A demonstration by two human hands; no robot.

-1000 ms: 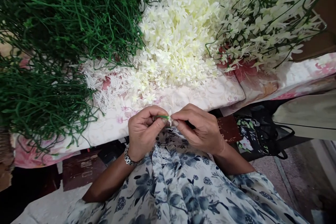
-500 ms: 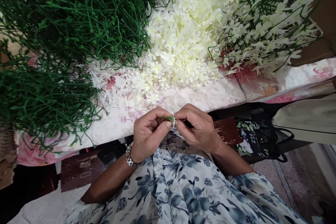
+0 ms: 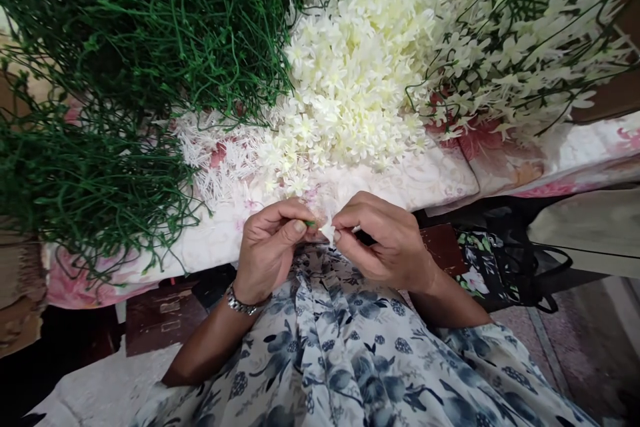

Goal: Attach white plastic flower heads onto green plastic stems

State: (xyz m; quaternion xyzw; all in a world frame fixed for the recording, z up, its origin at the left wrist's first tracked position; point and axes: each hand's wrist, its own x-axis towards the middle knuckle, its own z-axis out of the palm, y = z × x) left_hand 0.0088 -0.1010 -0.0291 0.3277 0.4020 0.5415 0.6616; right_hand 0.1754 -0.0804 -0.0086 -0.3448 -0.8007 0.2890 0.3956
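My left hand, with a metal watch at its wrist, pinches a small green plastic stem piece between thumb and forefinger. Opposite it, my right hand pinches a white artificial flower by thumb and fingertips. A narrow gap separates the flower from the green tip. Both hands are over the near edge of the cloth-covered table. Most of the stem is hidden by my left fingers. Just beyond my hands lies a heap of creamy white artificial blossoms.
A big pile of green plastic stems fills the left side. Thin white pieces lie between it and the blossoms. On the right are assembled white flower sprays. A black floral bag sits below the table's right edge.
My hands have drawn slightly apart, the left one moving left with the green piece. The white flower now shows more clearly in my right fingertips. The view has shifted a little.
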